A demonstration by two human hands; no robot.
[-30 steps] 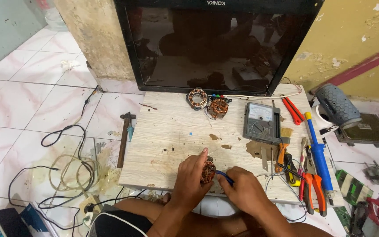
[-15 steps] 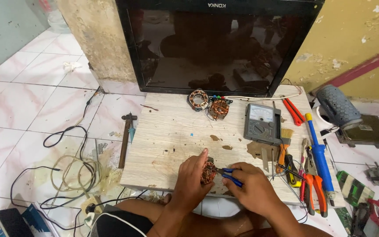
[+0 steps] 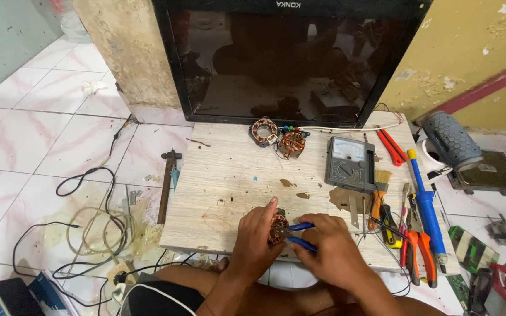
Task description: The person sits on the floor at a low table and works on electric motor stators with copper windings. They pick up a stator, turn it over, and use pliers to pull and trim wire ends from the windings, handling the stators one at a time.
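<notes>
Clasped in the left hand [image 3: 257, 237] is a small copper-wound motor coil [image 3: 277, 229], held just above the near edge of the pale wooden board [image 3: 229, 175]; the fingers curl around its left side and the thumb points up beside it. Gripped in the right hand [image 3: 330, 248] is a pair of blue-handled pliers [image 3: 300, 234], the handles squeezed narrow in the fist and the tip meeting the coil's right side. Both forearms come up from the near edge of the view, over the person's folded legs.

Right of the hands, on the near right part of the board, lie orange-handled pliers [image 3: 421, 253], a yellow-and-black tool [image 3: 389, 229] and a long blue-handled tool [image 3: 426, 202]. A small brush [image 3: 380, 193] lies just left of them. Left of the board, on the white tiled floor, a hammer [image 3: 166, 184] lies along the board's edge, with coiled cables [image 3: 89, 234] further left.

Farther back on the board sits a grey analogue meter [image 3: 351, 165], with red-handled cutters [image 3: 390, 146] to its right. At the far edge two more wound stators [image 3: 279, 138] rest side by side, just in front of a dark flat television screen [image 3: 282, 58] that leans upright against the wall.
</notes>
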